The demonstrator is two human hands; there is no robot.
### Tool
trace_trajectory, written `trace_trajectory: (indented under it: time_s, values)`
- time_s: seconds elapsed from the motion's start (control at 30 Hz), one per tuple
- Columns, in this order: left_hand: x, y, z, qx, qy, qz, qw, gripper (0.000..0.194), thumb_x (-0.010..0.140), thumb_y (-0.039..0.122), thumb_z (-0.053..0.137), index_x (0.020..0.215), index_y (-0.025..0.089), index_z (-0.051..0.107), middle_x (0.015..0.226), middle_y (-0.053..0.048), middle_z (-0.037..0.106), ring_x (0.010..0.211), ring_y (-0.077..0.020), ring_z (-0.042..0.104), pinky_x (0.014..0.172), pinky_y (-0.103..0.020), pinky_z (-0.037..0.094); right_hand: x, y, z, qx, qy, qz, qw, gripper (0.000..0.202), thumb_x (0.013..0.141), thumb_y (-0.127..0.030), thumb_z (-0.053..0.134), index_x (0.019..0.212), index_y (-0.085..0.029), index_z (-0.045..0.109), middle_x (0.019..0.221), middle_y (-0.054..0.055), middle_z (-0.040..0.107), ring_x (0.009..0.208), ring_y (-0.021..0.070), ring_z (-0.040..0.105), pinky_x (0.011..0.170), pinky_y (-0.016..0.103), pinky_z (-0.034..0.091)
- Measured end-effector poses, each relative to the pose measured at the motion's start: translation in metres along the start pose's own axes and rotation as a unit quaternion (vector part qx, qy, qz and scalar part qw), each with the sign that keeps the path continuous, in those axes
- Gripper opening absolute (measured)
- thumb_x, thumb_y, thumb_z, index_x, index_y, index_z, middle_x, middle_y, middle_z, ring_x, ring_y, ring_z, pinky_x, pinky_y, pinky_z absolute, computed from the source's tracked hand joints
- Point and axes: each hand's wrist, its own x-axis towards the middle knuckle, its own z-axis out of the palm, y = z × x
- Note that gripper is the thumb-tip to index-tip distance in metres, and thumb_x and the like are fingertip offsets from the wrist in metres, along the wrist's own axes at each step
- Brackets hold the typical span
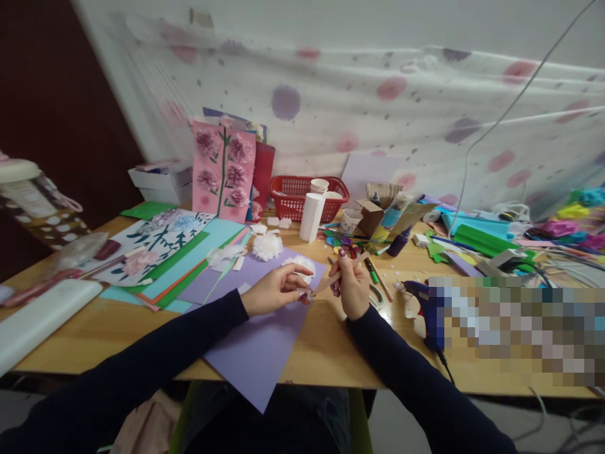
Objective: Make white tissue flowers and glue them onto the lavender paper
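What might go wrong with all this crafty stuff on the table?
The blue glue gun lies just beside the right hand, which holds a pale strip. If it's hot, which I can't tell, a sideways move might mean a burn.

The purple sheet pokes out past the table's front edge, so a bump could crease it.

The tall white tube stands upright and might tip if knocked.

Rear of wooden worktop [326,366]: red perforated plastic basket [289,207] stands near a white plastic sheet with pink and purple dots [331,107]. Left of basket: upright pink card with purple ruffled flowers [208,164]; farther left, open white box [158,187]. Far left: white-lidded bottle with brown, white-spotted lower part [38,202]. Far right: multicoloured crumpled bundles [562,227].
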Motion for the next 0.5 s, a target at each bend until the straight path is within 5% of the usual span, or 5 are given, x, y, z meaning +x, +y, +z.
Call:
trace_trajectory:
  time_s: [0.23,0.5]
  values:
    - [-0.0011,-0.0004,0.002,0.019,0.02,-0.006,1.0,0.046,0.069,0.017,0.073,0.109,0.016,0.05,0.081,0.0,0.062,0.072,-0.0139,0.066,0.075,-0.032,0.049,-0.0026,-0.003,0.0025,-0.004,-0.032,0.019,0.999,0.058,0.071,-0.069,0.058,0.047,-0.017,0.051,0.027,-0.006,0.037,0.023,0.0045,0.031,0.026,0.016,0.022]
    - [-0.0003,0.0026,0.0015,0.004,0.024,0.009,1.0,0.043,0.073,0.025,0.072,0.109,0.014,0.05,0.077,-0.002,0.068,0.073,-0.0144,0.067,0.08,-0.032,0.048,-0.0008,0.0004,0.0024,-0.017,0.002,-0.003,1.0,0.057,0.073,-0.068,0.057,0.048,-0.017,0.051,0.029,-0.006,0.038,0.024,0.0047,0.033,0.026,0.017,0.024]
